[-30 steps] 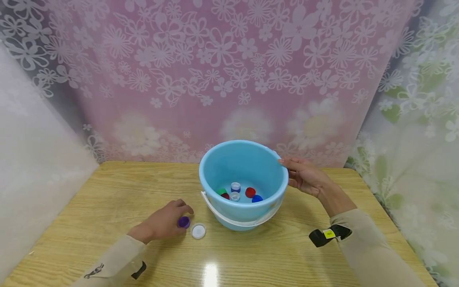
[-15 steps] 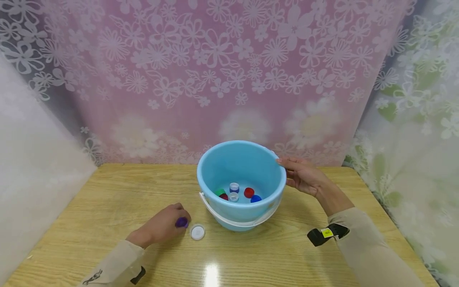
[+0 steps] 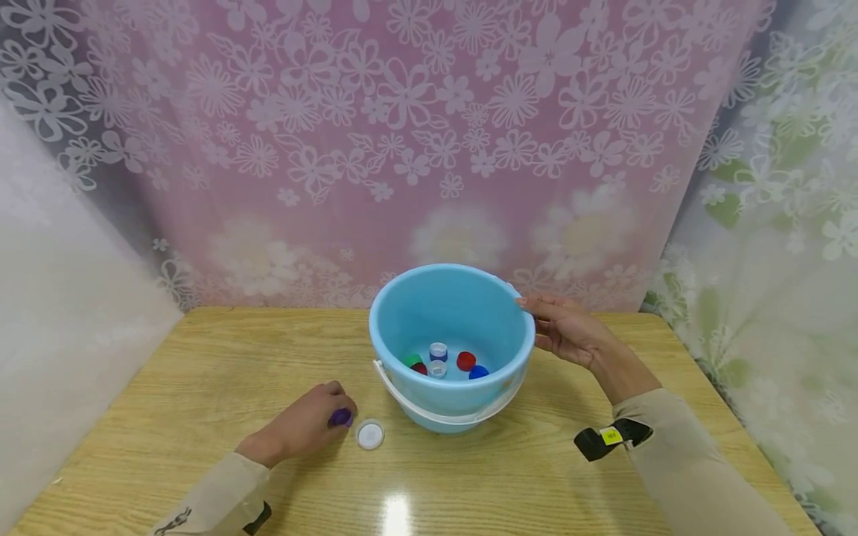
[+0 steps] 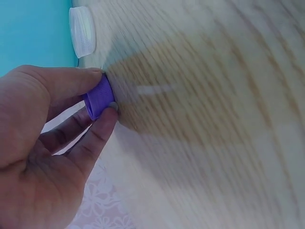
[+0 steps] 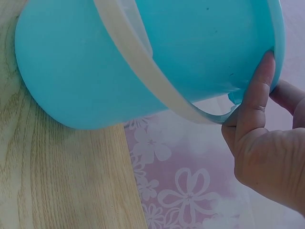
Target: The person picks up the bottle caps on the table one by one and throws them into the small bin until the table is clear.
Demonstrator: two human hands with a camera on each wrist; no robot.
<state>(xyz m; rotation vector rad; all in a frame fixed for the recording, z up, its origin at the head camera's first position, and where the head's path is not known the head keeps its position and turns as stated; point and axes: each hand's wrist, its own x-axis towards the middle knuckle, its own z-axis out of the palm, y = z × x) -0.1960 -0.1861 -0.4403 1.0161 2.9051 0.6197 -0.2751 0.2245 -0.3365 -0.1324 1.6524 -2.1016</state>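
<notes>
My left hand (image 3: 304, 423) pinches a purple bottle cap (image 4: 99, 99) between thumb and fingertips, right at the table top. Just right of it in the head view lies a clear round lid with a white centre (image 3: 369, 434). A light blue bucket (image 3: 445, 406) stands upright with its white handle (image 3: 429, 411) hanging down in front. Over on the bucket's right side, my right hand (image 3: 568, 331) holds the rim, fingers against the outer wall in the right wrist view. Inside the bucket lie several caps, among them a red cap (image 3: 466, 361) and a blue cap (image 3: 479, 371).
The wooden table (image 3: 221, 372) carries the bucket near its back edge. A pink floral curtain (image 3: 402, 186) hangs behind it, with pale curtains at both sides. Black straps sit on both sleeves.
The left fingers have closed around the purple cap, which has shifted slightly left. The right hand stays at the bucket's rim.
</notes>
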